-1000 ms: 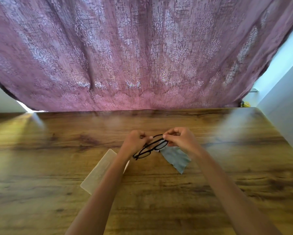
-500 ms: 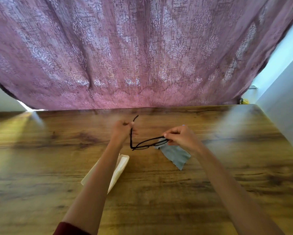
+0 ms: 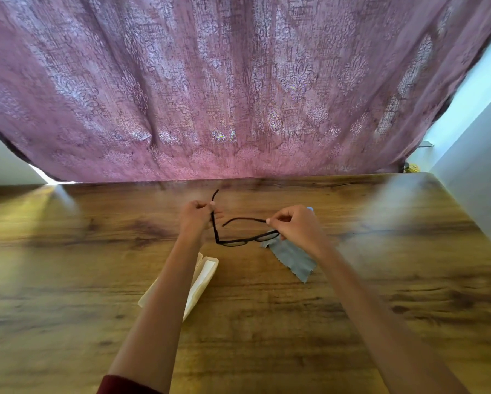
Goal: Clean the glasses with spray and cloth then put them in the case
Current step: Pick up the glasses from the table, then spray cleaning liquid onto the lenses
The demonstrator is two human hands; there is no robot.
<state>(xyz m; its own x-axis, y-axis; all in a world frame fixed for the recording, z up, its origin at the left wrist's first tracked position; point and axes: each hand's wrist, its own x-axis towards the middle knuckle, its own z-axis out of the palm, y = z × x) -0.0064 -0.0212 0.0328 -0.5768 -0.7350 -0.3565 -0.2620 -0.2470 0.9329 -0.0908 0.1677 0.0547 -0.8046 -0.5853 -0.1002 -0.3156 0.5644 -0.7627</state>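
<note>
Both hands held the glasses point(image 3: 240, 240) above the table point(image 3: 380, 294): left hand point(image 3: 196, 220) pinched one temple, right hand point(image 3: 295, 226) the other. Cloth point(image 3: 295, 258) and case point(image 3: 201, 280) lay beneath.

The left forearm point(image 3: 164, 288) hides much of the cream case point(image 3: 203, 275)

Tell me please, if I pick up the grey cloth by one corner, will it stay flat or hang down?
The grey cloth will probably hang limp: it looks thin and lies flat against the table. It likely weighs very little, so a light pinch should lift it. Its zigzag-cut edge suggests soft fabric that should not slip from the fingers.
</note>
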